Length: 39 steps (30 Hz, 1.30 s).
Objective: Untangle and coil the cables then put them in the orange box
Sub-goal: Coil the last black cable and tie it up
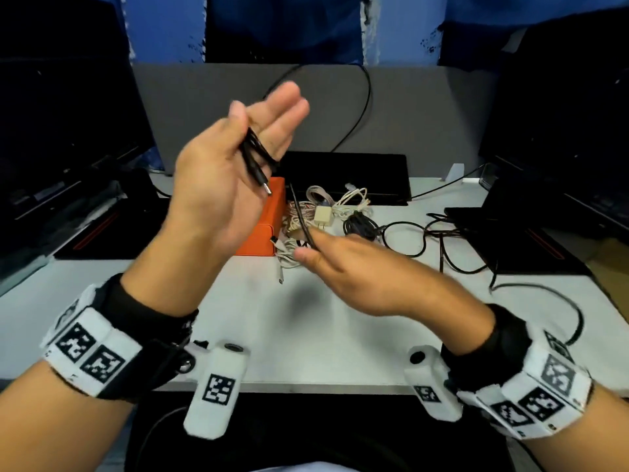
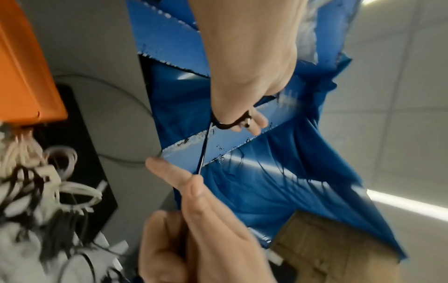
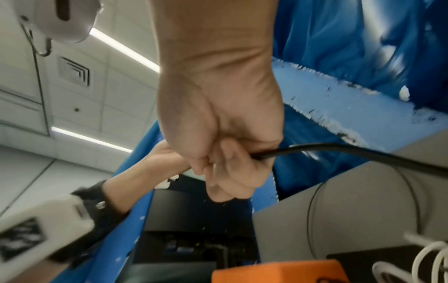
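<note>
Wrist bands [image 1: 92,352]: sitting nearest in the head view, carrying black-and-white square code markers; no readable writing anywhere.
Table [image 1: 340,335]: lying white under both raised hands.
Right hand [image 1: 343,267]: hovering low over the table, thumb and forefinger pinching the black cable [image 1: 301,216] where it rises toward the left hand.
Right wrist view: showing what the head view is not, the fingers [image 3: 232,168] curling tight round the thick black cable [image 3: 339,151], which is leaving to the right.
Left hand [image 1: 231,172]: raised higher, palm turned inward, fingers stretched loosely, thumb pressing a few black loops against the palm.
Connector end [image 1: 263,185]: hanging from those loops, long axis slanting down and to the right, metal tip pointing toward the orange box.
Left wrist view: showing the taut strand [image 2: 204,151] running between the two hands, a thing blurred in the head view.
Orange box [image 1: 269,219]: standing on the table just behind the left hand, partly hidden by it.
Cable pile [image 1: 326,212]: lying just right of the box, white, striped and black cords tangled round a small white plug adapter [image 1: 322,218].
Loose black cable [image 1: 459,247]: sprawling further right across the table.
Grey partition [image 1: 408,114]: standing at the back, dark monitors on either side.
</note>
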Each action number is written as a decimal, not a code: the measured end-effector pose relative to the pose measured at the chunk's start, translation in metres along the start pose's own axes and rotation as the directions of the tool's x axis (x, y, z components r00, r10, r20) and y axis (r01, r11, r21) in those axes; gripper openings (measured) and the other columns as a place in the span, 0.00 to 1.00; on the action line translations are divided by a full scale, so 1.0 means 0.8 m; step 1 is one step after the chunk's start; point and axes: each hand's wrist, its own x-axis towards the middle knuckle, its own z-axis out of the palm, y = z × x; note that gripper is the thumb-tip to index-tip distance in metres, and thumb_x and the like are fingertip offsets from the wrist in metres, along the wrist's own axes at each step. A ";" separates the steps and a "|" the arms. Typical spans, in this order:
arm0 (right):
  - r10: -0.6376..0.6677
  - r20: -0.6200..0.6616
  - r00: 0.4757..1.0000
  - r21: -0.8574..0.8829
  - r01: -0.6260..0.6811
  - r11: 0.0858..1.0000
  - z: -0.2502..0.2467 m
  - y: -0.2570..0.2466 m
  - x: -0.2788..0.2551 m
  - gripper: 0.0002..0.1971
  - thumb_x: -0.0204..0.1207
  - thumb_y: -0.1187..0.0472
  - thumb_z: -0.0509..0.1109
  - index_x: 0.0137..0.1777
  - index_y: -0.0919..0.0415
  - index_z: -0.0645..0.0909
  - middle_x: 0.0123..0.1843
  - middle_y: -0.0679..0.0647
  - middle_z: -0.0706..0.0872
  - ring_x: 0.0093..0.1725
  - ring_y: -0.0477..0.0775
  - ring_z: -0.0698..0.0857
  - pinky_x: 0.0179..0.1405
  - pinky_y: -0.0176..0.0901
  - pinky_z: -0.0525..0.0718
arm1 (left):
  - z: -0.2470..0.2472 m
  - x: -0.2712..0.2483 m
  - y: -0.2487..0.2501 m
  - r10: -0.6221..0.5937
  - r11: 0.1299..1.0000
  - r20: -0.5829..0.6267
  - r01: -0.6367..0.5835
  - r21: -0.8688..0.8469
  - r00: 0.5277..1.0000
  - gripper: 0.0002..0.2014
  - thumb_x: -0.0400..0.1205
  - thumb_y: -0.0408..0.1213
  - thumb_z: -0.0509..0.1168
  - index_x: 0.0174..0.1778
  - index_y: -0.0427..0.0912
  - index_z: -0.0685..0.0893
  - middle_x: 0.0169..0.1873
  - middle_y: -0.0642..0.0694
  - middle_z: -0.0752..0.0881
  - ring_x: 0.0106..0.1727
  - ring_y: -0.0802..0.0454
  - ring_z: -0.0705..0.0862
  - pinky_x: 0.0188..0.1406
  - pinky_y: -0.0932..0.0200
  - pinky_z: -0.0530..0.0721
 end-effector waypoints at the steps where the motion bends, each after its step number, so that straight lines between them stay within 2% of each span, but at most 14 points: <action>1: 0.005 0.016 1.000 -0.019 -0.005 1.000 0.007 -0.004 0.002 0.12 0.92 0.42 0.51 0.52 0.45 0.70 0.41 0.46 0.79 0.42 0.46 0.79 0.47 0.51 0.74 | 0.000 -0.001 -0.008 0.036 0.987 -0.034 -0.030 0.161 0.999 0.18 0.95 0.34 0.46 0.66 0.30 0.79 0.58 0.42 0.93 0.61 0.46 0.91 0.61 0.57 0.86; 3: 0.015 0.019 1.000 -0.063 -0.014 0.998 0.011 -0.010 0.002 0.17 0.92 0.41 0.51 0.41 0.45 0.63 0.39 0.49 0.77 0.39 0.48 0.76 0.42 0.53 0.71 | -0.006 -0.003 -0.019 0.097 0.860 -0.001 -0.083 0.503 0.995 0.14 0.95 0.33 0.49 0.71 0.31 0.72 0.60 0.44 0.92 0.52 0.48 0.94 0.54 0.62 0.86; 5: -0.011 -0.028 1.000 -0.123 0.007 0.992 0.001 -0.010 0.001 0.18 0.91 0.42 0.54 0.39 0.46 0.64 0.37 0.44 0.76 0.38 0.45 0.76 0.39 0.50 0.71 | -0.016 -0.001 -0.020 0.092 0.612 0.132 -0.160 0.774 0.987 0.17 0.95 0.36 0.50 0.78 0.33 0.69 0.59 0.52 0.92 0.43 0.51 0.93 0.54 0.63 0.84; 7: -0.056 -0.116 0.992 -0.165 0.036 0.986 -0.017 -0.007 -0.004 0.17 0.90 0.45 0.58 0.39 0.46 0.69 0.32 0.41 0.75 0.35 0.44 0.75 0.35 0.44 0.68 | -0.025 0.000 -0.014 -0.021 0.369 0.228 -0.205 0.907 0.973 0.20 0.94 0.40 0.51 0.81 0.37 0.69 0.53 0.63 0.92 0.41 0.54 0.92 0.54 0.57 0.85; 9: -0.072 -0.217 0.974 -0.138 0.043 0.989 -0.033 -0.004 -0.011 0.13 0.88 0.46 0.64 0.42 0.48 0.78 0.30 0.42 0.78 0.33 0.41 0.77 0.33 0.43 0.67 | -0.029 0.000 -0.009 -0.130 0.269 0.226 -0.185 0.945 0.965 0.20 0.93 0.45 0.53 0.80 0.43 0.72 0.48 0.61 0.92 0.44 0.53 0.91 0.56 0.48 0.86; 11: -0.076 -0.313 0.947 -0.048 0.064 0.997 -0.042 -0.005 -0.018 0.07 0.86 0.47 0.69 0.50 0.49 0.81 0.30 0.36 0.84 0.33 0.38 0.80 0.35 0.41 0.71 | -0.028 -0.002 -0.006 -0.251 0.401 0.198 -0.084 0.912 0.948 0.20 0.89 0.48 0.56 0.71 0.42 0.79 0.41 0.50 0.91 0.39 0.49 0.88 0.45 0.45 0.88; 14: -0.092 -0.444 0.891 0.101 0.151 0.983 -0.047 -0.007 -0.020 0.09 0.85 0.49 0.72 0.57 0.49 0.77 0.27 0.41 0.81 0.28 0.47 0.78 0.35 0.50 0.81 | -0.018 -0.010 -0.002 -0.419 0.618 0.228 0.092 0.781 0.879 0.21 0.89 0.48 0.56 0.45 0.33 0.82 0.25 0.44 0.77 0.27 0.47 0.74 0.30 0.58 0.75; 18: -0.067 -0.513 0.856 0.107 0.141 0.984 -0.046 0.000 -0.013 0.18 0.80 0.37 0.70 0.65 0.43 0.76 0.30 0.43 0.75 0.32 0.46 0.78 0.40 0.61 0.86 | -0.011 -0.019 0.003 -0.524 0.759 0.386 0.211 0.616 0.759 0.26 0.91 0.50 0.52 0.34 0.32 0.71 0.19 0.45 0.64 0.20 0.47 0.60 0.42 0.54 0.82; 23: -0.167 -0.490 0.856 0.032 0.209 0.977 -0.032 0.004 -0.005 0.17 0.90 0.40 0.53 0.50 0.43 0.81 0.45 0.41 0.80 0.49 0.46 0.82 0.51 0.51 0.82 | -0.022 -0.015 0.004 -0.554 0.799 0.480 0.272 0.536 0.680 0.26 0.89 0.51 0.60 0.43 0.27 0.82 0.17 0.51 0.60 0.16 0.56 0.59 0.39 0.54 0.82; 27: -0.158 -0.584 0.796 0.151 0.298 0.943 -0.025 0.002 -0.002 0.21 0.94 0.50 0.51 0.41 0.43 0.79 0.38 0.40 0.83 0.43 0.45 0.83 0.45 0.36 0.76 | -0.016 -0.020 -0.005 -0.530 0.848 0.500 0.414 0.331 0.685 0.18 0.90 0.45 0.55 0.42 0.40 0.83 0.16 0.55 0.70 0.15 0.57 0.74 0.44 0.55 0.86; 30: -0.068 -0.631 0.773 0.229 0.269 0.936 -0.027 0.005 -0.002 0.24 0.93 0.47 0.52 0.34 0.45 0.75 0.35 0.46 0.90 0.34 0.46 0.86 0.36 0.44 0.79 | 0.000 -0.030 -0.024 -0.500 0.841 0.521 0.532 0.101 0.691 0.19 0.90 0.43 0.52 0.44 0.39 0.85 0.18 0.53 0.80 0.23 0.53 0.86 0.53 0.56 0.89; 32: -0.062 -0.669 0.741 0.197 0.257 0.946 -0.031 0.007 -0.005 0.26 0.93 0.48 0.53 0.30 0.46 0.72 0.29 0.46 0.86 0.29 0.43 0.82 0.32 0.45 0.75 | 0.009 -0.034 -0.034 -0.507 0.809 0.535 0.587 0.026 0.675 0.24 0.92 0.46 0.48 0.46 0.37 0.86 0.17 0.52 0.80 0.22 0.53 0.86 0.55 0.57 0.89; 36: -0.186 -0.690 0.699 0.105 0.352 0.930 -0.034 -0.002 -0.008 0.26 0.93 0.56 0.56 0.31 0.35 0.74 0.28 0.29 0.82 0.33 0.35 0.84 0.37 0.24 0.72 | 0.010 -0.032 -0.029 -0.532 0.785 0.593 0.614 0.080 0.604 0.32 0.92 0.53 0.42 0.42 0.38 0.88 0.10 0.51 0.69 0.15 0.55 0.79 0.58 0.59 0.87; 39: -0.158 -0.691 0.705 0.172 0.373 0.912 -0.036 -0.004 -0.004 0.23 0.93 0.51 0.54 0.34 0.42 0.79 0.31 0.40 0.86 0.32 0.38 0.82 0.34 0.28 0.72 | 0.014 -0.035 -0.021 -0.516 0.813 0.553 0.578 0.073 0.655 0.27 0.91 0.51 0.47 0.36 0.42 0.84 0.10 0.53 0.71 0.15 0.56 0.79 0.61 0.57 0.87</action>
